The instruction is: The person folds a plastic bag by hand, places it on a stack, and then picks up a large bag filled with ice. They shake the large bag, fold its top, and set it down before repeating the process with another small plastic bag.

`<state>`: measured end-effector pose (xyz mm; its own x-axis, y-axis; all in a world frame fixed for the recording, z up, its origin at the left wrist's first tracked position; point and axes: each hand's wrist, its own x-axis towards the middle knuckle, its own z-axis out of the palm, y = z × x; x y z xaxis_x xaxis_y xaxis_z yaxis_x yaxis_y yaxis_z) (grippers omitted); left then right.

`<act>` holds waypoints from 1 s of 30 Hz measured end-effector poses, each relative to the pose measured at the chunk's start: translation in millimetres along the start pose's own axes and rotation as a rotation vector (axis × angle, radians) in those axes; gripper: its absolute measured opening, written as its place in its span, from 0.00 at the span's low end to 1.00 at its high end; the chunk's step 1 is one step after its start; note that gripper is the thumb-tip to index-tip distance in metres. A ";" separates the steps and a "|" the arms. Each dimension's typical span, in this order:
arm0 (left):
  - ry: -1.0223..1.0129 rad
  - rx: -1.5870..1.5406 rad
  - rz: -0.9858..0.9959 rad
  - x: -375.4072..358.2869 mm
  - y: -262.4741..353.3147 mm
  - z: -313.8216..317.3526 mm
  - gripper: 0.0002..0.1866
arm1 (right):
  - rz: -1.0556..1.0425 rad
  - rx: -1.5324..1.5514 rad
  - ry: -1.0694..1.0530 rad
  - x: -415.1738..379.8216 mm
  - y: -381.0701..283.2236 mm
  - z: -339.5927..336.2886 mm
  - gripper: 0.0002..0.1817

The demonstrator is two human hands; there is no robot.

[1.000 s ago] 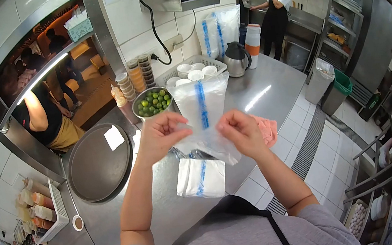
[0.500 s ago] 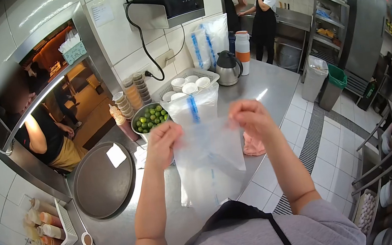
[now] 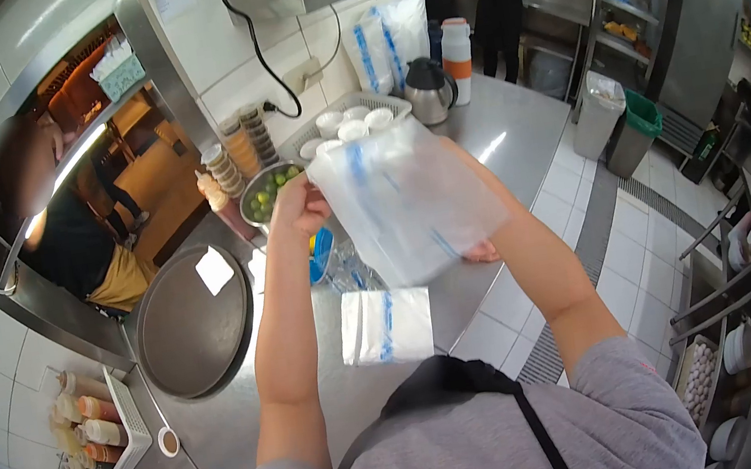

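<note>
In front of me hangs a translucent plastic bag [image 3: 410, 206] with blue print, spread out and tilted. My left hand [image 3: 302, 206] is closed on its upper left edge. My right hand is hidden behind the bag; only the right forearm [image 3: 542, 254] shows, reaching up to the bag's right side, so its fingers cannot be seen. Below, a folded stack of white plastic bags [image 3: 386, 326] with blue print lies on the steel counter. Clear crumpled plastic [image 3: 354, 274] and a blue and yellow round item [image 3: 318, 252] are partly covered by the bag.
A round dark tray [image 3: 192, 332] with white paper stands left. Behind are a bowl of limes [image 3: 263, 197], sauce cups [image 3: 239, 148], a basket of white cups [image 3: 355, 122], a steel jug [image 3: 428, 91] and an orange-white flask [image 3: 457, 60]. A pink cloth [image 3: 482, 252] lies right. People stand beyond.
The bag has swung up and tilted, uncovering the folded stack below it. My left hand has moved slightly up and left; my right hand has gone behind the bag. The view has dipped.
</note>
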<state>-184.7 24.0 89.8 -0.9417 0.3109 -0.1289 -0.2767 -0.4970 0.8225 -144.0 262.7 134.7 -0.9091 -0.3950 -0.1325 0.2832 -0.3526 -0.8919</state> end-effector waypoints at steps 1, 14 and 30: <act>0.090 0.161 0.099 4.5 -14.6 -6.9 0.08 | 0.109 0.210 -0.045 -6.8 5.0 2.5 0.11; -0.132 0.252 0.367 -57.5 -62.1 -15.3 0.42 | -0.503 -0.365 0.344 -12.2 91.0 -28.5 0.35; -0.188 0.708 0.534 -35.0 -101.3 -4.2 0.29 | -0.723 -0.478 0.266 9.0 151.6 2.2 0.51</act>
<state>-124.5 60.0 8.6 -0.8468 0.3403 0.4088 0.4288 -0.0179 0.9032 -108.6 203.9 -0.8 -0.8730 0.0158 0.4875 -0.4877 -0.0251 -0.8726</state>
